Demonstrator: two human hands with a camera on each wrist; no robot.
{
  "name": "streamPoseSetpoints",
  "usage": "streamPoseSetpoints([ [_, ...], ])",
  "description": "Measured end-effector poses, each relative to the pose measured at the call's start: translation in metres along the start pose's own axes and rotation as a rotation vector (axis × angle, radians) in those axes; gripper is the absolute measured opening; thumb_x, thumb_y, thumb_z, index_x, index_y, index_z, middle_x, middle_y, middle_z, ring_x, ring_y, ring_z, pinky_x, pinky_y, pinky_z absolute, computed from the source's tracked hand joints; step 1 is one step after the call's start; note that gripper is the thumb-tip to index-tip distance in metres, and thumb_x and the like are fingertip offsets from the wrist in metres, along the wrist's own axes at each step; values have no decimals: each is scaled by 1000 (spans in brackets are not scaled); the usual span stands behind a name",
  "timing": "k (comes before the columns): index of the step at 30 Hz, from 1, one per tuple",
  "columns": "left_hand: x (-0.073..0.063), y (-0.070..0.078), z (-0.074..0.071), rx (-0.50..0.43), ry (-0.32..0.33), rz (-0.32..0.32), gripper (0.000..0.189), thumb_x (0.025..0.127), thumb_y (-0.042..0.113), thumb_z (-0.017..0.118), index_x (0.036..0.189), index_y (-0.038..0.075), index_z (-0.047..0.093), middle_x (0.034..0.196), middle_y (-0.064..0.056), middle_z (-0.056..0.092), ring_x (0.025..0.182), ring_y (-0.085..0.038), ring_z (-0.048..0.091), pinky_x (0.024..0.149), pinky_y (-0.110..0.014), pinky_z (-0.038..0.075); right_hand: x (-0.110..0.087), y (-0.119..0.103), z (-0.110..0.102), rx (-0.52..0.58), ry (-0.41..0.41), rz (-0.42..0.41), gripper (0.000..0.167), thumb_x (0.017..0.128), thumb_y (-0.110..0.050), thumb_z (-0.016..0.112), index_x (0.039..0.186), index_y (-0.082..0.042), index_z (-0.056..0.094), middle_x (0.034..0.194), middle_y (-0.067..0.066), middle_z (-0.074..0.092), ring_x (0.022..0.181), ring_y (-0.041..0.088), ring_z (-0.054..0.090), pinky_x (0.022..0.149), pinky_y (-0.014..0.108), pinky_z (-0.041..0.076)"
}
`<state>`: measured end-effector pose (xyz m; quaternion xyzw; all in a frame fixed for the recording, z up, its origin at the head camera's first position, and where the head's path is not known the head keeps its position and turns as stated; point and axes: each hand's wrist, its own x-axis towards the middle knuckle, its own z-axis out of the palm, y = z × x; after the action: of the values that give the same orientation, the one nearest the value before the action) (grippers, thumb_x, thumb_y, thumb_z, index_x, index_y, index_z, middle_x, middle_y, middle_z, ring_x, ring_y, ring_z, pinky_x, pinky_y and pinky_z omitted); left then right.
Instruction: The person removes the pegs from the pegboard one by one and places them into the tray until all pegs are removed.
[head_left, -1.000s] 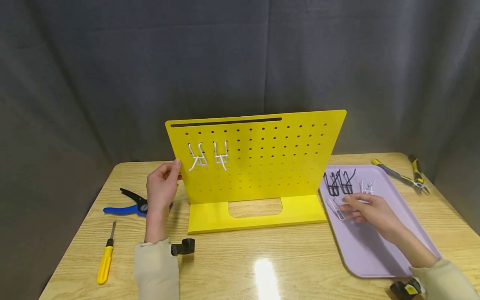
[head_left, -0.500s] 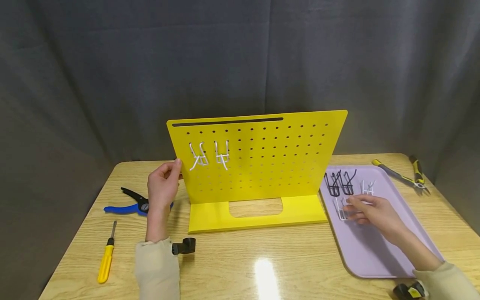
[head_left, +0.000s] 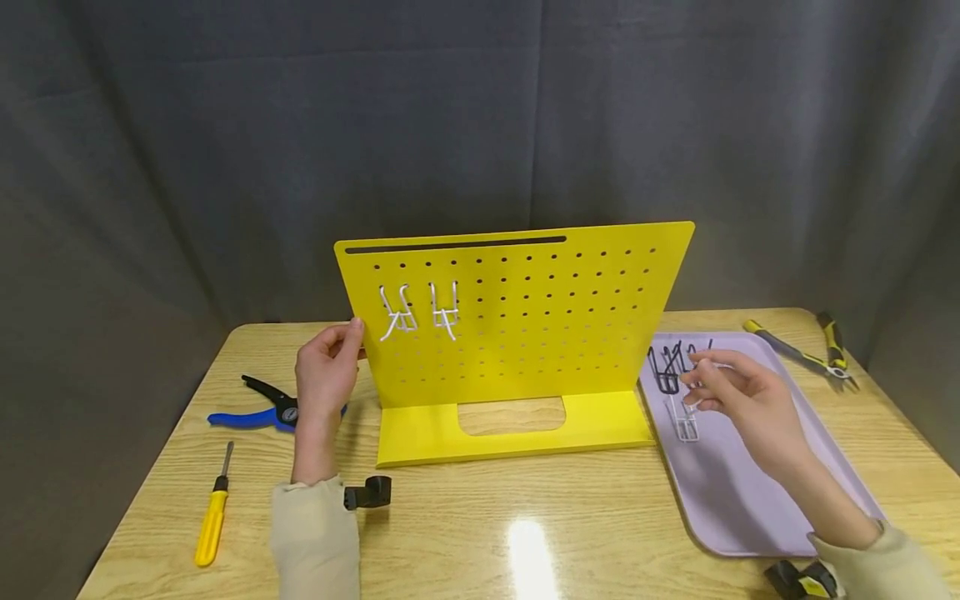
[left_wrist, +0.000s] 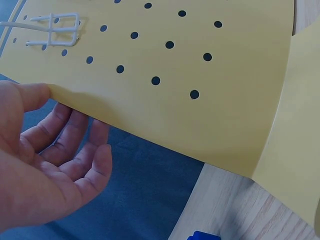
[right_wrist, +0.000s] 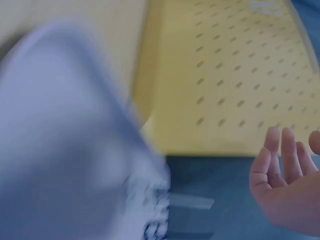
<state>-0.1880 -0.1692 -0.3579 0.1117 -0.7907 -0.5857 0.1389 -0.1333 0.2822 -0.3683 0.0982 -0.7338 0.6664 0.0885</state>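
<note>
- My left hand [head_left: 327, 371] pinches the board [head_left: 513, 305] by the edge beside it, likely to steady it.
- My right hand [head_left: 753, 408] hovers over the tray [head_left: 735, 517], fingers loosely bent, nothing visible in them.
- Just below those fingers lies a white hook [head_left: 687, 438], probably kept there for easy reach.

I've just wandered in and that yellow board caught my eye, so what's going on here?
A person seems to be busy with hooks at a yellow board. Their left hand holds the board by its left edge, and two white hooks hang on its upper left part. Their right hand is over the purple tray, apparently holding nothing. Black hooks and at least one loose white hook are in the tray, close to its fingertips.
</note>
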Motion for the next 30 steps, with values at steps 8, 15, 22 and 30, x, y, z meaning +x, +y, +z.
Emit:
streamPoseSetpoints([
  [8,0,-1,0,-29,-6,3,48,96,46,53,111,2,67,106,-17,65,96,-27,62,77,-28,44,6,-16,46,177,-7,-120,19,97,2,50,110,2,64,87,5,71,72,15,67,68,24,54],
  [15,1,0,-1,-15,-1,3,48,96,46,53,110,3,68,105,-15,65,87,-14,62,74,-26,44,15,-13,79,234,-80,-117,19,99,-3,49,107,-4,67,86,2,69,72,15,66,68,25,54],
  [22,1,2,0,-8,0,-6,49,96,47,53,111,3,67,106,-15,65,90,-19,62,73,-25,44,25,-13,112,272,-112,-73,19,99,-7,52,101,-12,70,83,1,69,71,14,66,69,27,55],
  [30,0,1,0,-2,-11,-26,51,96,49,52,113,3,66,107,-17,65,98,-27,61,75,-27,44,32,-17,152,281,-194,-92,17,98,-8,54,100,-15,70,83,-1,69,71,14,67,67,28,55],
])
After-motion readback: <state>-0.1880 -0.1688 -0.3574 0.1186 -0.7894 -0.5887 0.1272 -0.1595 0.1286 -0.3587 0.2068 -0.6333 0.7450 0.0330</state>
